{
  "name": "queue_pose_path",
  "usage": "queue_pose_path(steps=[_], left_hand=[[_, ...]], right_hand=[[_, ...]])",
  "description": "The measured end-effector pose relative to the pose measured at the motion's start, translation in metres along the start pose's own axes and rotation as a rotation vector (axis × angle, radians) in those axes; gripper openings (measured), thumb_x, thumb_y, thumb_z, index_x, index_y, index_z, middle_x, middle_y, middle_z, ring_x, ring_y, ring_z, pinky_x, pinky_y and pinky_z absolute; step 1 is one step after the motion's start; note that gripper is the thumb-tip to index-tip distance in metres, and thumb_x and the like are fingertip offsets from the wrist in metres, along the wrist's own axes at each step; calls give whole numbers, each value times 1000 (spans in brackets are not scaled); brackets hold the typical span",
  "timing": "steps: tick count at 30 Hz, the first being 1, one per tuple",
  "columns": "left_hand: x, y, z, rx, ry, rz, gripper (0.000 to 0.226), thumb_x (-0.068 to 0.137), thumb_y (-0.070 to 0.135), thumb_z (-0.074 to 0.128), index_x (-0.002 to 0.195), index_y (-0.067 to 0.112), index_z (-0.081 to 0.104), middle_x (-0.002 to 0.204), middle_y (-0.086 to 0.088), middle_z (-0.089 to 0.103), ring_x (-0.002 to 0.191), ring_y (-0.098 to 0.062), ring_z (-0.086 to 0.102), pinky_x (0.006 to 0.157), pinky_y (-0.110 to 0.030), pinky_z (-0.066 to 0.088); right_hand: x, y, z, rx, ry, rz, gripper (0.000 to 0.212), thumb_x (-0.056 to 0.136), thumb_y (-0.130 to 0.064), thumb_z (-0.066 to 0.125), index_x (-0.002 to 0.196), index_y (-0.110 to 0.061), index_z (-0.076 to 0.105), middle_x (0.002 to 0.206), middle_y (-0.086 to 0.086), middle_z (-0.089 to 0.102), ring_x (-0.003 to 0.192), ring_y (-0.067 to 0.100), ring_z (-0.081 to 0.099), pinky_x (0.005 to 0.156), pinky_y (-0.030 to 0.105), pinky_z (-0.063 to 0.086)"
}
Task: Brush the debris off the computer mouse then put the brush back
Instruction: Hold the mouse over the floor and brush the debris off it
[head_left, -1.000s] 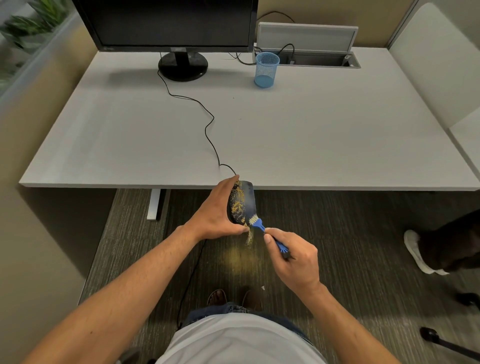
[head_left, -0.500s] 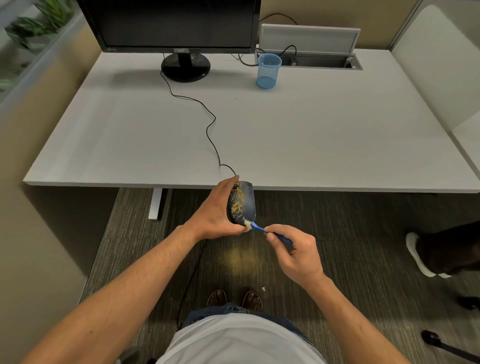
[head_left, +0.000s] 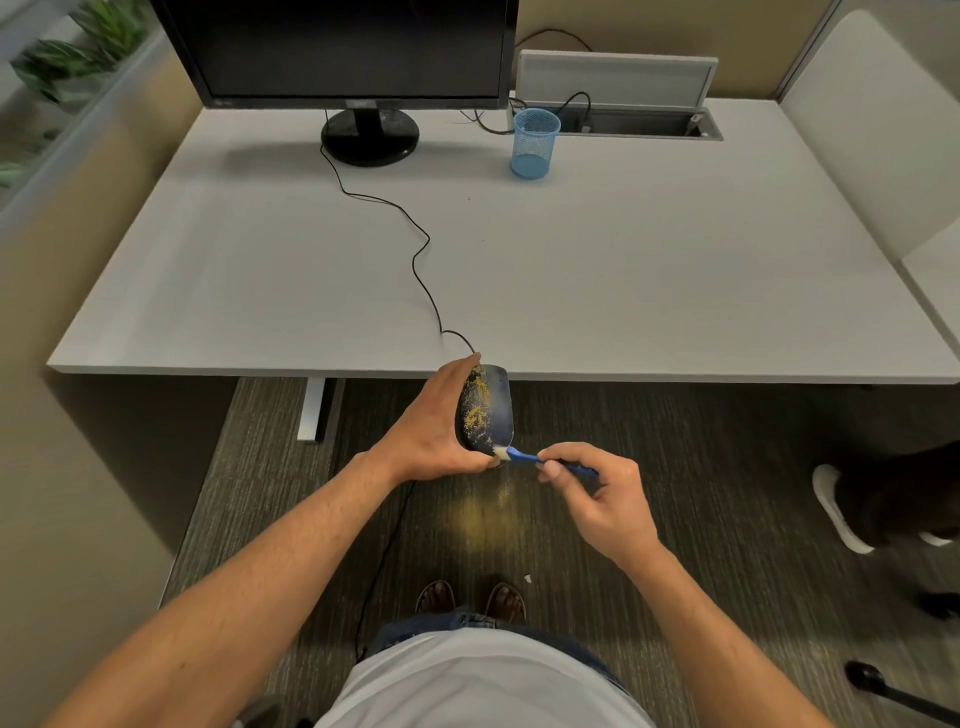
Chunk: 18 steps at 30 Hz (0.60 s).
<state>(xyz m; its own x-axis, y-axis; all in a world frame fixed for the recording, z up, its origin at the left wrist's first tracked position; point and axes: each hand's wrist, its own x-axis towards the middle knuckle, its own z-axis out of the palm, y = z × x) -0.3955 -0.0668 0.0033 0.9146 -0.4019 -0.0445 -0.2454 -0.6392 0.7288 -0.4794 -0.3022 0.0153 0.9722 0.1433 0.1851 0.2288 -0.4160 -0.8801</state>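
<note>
A wide grey-white desk (head_left: 623, 270) fills the upper half of the view, its near edge running just above the hands, and striped dark carpet (head_left: 727, 519) covers the floor below it. At the back of the desk stands a black monitor (head_left: 353, 47) on a round base, and to its right an open cable hatch (head_left: 623, 98) is let into the desk top with its grey lid raised. Just in front of that hatch stands a blue mesh pen cup (head_left: 535, 143), upright and well apart from the hands. A thin black cable (head_left: 415, 254) winds from the monitor base across the desk to its near edge, where it meets the computer mouse (head_left: 488, 410). The mouse is held off the desk, out over the carpet just past the near edge, tilted so its back faces the camera. The left hand (head_left: 431, 426) grips it from the left side, fingers curled round the body. Yellowish debris (head_left: 475, 410) is sprinkled over the left part of the dark shell, while the right part looks mostly clean. The right hand (head_left: 597, 488) pinches the handle of a small blue brush (head_left: 540, 460) between thumb and fingers, and the pale bristles touch the lower end of the mouse. A faint yellowish patch (head_left: 478, 514) lies on the carpet below, possibly fallen grains, though it is too blurred to be sure.
</note>
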Motion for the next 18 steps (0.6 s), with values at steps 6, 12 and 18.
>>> queue_pose_path(steps=[6, 12, 18], left_hand=[[-2, 1, -1, -15, -8, -12, 125, 61, 46, 91, 155, 24, 12, 155, 2, 25, 140, -13, 30, 111, -28, 33], [-3, 3, 0, -2, -2, -8, 126, 62, 47, 91, 156, 21, 12, 156, -1, 26, 141, -14, 29, 112, -28, 30], [-3, 4, -1, -3, -8, 0, 124, 62, 44, 91, 156, 21, 12, 155, -1, 26, 141, -13, 29, 112, -26, 29]], right_hand=[[5, 2, -12, 104, 52, 119, 26, 94, -6, 67, 104, -29, 71, 87, -4, 75, 87, 16, 73, 79, 31, 59], [7, -2, -11, 240, -20, 169, 20, 95, -1, 66, 101, -19, 73, 90, 5, 76, 81, 21, 74, 73, 28, 59], [14, -1, -7, 280, -22, 236, 16, 96, -4, 65, 101, -17, 73, 89, 8, 75, 79, 24, 73, 71, 31, 58]])
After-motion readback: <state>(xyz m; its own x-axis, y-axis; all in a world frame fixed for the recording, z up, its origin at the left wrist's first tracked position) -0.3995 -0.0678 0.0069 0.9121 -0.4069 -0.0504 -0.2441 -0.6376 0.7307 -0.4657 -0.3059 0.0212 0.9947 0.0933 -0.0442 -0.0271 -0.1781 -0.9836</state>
